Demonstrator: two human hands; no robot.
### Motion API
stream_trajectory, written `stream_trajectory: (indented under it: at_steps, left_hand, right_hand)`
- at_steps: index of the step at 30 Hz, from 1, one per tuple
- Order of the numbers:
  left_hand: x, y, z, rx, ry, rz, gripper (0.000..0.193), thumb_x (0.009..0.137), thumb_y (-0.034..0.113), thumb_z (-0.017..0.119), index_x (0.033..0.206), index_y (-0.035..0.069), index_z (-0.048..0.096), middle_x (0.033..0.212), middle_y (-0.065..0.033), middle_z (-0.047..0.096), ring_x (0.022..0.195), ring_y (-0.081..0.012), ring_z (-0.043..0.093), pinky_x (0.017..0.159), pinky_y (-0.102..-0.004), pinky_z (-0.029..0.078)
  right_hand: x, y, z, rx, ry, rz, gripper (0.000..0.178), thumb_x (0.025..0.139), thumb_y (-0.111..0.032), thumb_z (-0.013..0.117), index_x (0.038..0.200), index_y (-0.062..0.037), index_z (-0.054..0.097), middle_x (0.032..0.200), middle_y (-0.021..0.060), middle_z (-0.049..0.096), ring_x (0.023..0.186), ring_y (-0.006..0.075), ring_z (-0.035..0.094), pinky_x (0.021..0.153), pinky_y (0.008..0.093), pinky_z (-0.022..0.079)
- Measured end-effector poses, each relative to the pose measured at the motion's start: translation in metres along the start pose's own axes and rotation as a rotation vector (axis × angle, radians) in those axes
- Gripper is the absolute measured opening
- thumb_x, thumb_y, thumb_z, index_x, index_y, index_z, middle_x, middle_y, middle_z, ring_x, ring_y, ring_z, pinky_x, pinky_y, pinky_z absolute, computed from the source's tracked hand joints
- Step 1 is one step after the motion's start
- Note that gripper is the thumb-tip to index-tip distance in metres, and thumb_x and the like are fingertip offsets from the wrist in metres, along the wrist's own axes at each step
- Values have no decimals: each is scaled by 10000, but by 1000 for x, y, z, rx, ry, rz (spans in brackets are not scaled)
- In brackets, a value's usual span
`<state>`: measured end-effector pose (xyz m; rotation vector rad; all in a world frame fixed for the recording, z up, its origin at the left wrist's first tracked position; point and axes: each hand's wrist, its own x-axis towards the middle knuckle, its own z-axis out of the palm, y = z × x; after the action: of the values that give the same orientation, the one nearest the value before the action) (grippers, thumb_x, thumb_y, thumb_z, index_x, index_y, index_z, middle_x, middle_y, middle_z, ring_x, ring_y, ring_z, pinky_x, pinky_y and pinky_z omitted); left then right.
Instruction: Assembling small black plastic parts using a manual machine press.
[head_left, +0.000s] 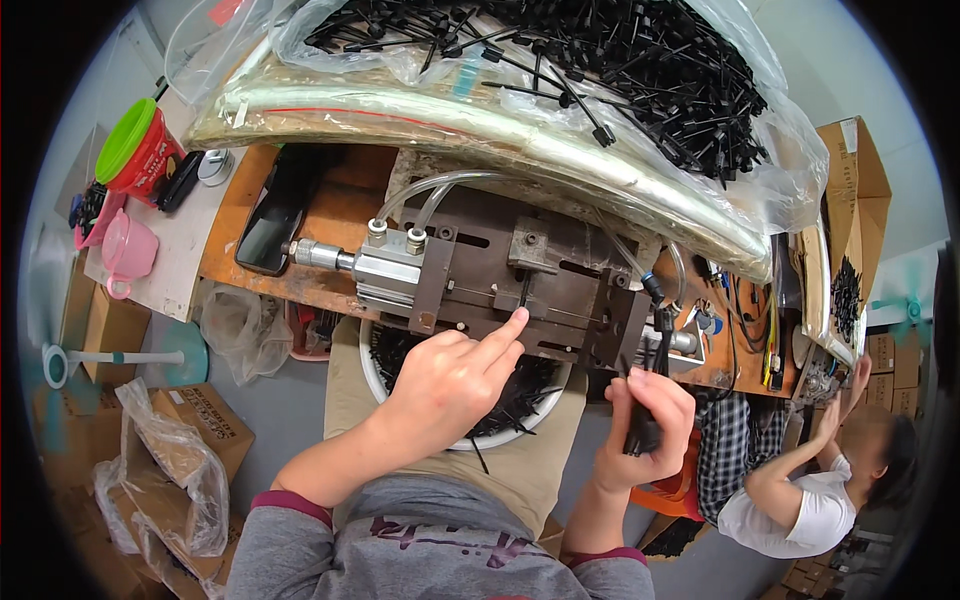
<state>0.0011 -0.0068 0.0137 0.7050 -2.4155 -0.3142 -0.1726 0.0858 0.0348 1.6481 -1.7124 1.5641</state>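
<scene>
My left hand point(445, 380) reaches to the metal fixture with its index finger stretched out and the other fingers loosely bent. That fingertip touches a small black plastic piece point(525, 288) seated below the fixture's central block. To the right, my right hand point(655, 425) is closed around a bundle of thin black plastic stems point(643, 436), some of which stick up above the fingers. The dark fixture plate point(480, 215) carries a silver air cylinder point(388, 275) on its left, with clear tubes attached. Between my knees, a white tub point(370, 378) holds many black stems.
Behind the fixture, a plastic-lined tray point(360, 112) holds a heap of black stemmed parts point(640, 70). A phone point(270, 225) lies left on the wooden bench point(225, 262). Beyond are a red tub point(145, 155) and pink cup point(130, 245). Another person point(800, 500) sits at right.
</scene>
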Motion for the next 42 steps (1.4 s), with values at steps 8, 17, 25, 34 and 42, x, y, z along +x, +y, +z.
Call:
stream_trajectory:
  at_steps: [8,17,25,34,42]
  left_hand:
    - [2,1,-4,-1,-36,-30,220,725,102,745,925,23,704,1224,-70,659,534,-177,550,542,-266,471]
    - [-7,21,-27,-801,51,-82,335,677,78,837,993,32,734,927,-101,708,733,-206,671,649,-287,560]
    - [-6,9,-15,-194,132,7,277,683,100,777,933,25,684,1189,-110,649,789,-226,650,656,-308,534]
    - [0,1,4,-12,27,-21,245,687,96,767,908,23,689,1245,-90,645,600,-174,605,580,-281,488]
    - [3,0,-10,-270,-62,-114,379,690,71,794,1050,24,687,1171,-98,673,635,-153,633,558,-271,506]
  right_hand:
    - [0,9,-1,-45,-50,-253,287,650,31,816,923,14,727,889,128,670,582,187,580,474,254,398]
    - [-6,-7,13,-141,-218,-390,283,660,52,786,933,8,729,943,100,661,673,205,631,535,271,495]
    - [-4,4,17,64,-34,-99,182,776,75,690,956,59,666,905,173,678,730,262,690,629,325,562]
    - [1,3,-4,932,-166,590,167,1001,-145,510,1026,16,475,856,209,639,451,158,541,422,244,454]
    - [2,9,-6,1279,-249,1036,190,1013,-182,483,962,2,486,789,219,635,384,118,454,370,209,360]
